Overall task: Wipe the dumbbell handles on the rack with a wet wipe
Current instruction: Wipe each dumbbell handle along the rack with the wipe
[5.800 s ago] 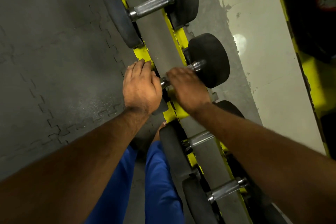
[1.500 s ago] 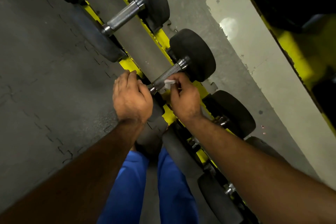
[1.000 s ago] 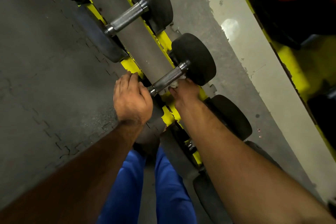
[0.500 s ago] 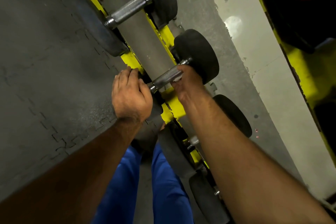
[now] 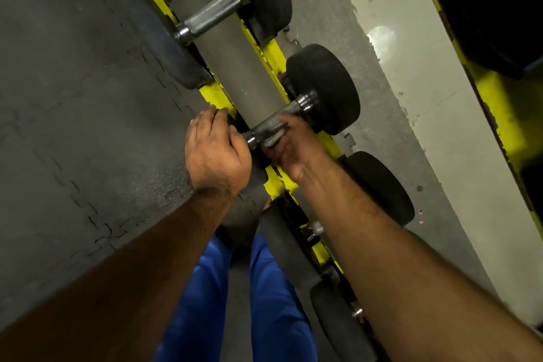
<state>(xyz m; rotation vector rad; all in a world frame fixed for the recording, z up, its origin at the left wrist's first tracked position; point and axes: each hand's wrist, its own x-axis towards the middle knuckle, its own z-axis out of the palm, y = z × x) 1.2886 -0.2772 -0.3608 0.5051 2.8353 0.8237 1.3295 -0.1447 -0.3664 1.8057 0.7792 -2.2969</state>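
I'm seeing the yellow rack (image 5: 216, 94) carrying the dumbbell (image 5: 323, 88); my left hand (image 5: 216, 153) is gripping its near head, my right hand (image 5: 293, 145) curling under the handle (image 5: 271, 125), apparently pressing the wet wipe (image 5: 271, 141) there.

The right hand (image 5: 289, 147), which a moment ago pinched the wet wipe (image 5: 271, 141) above the knurled handle (image 5: 273, 125), now reaches under that handle from the near side, the wipe pressed against its underside and only a pale sliver showing.
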